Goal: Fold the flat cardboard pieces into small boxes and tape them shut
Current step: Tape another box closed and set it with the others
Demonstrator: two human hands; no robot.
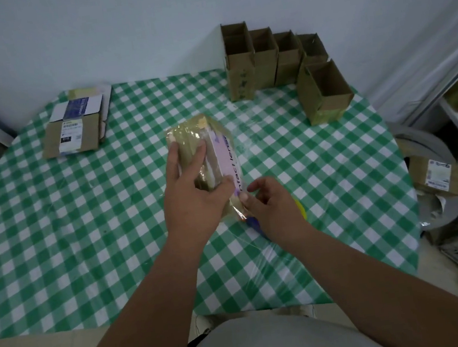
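Box [202,150], long axis running away from the body, is clasped by the left hand [192,192], while tape at its near end is pinched by the right hand [269,206].

tablecloth [85,234]: green-white check | folded boxes [280,60]: brown | held box [204,147]: tan, lilac label

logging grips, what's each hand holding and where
Left hand grips the small cardboard box across its top face. Right hand pinches clear tape at the box's near end.
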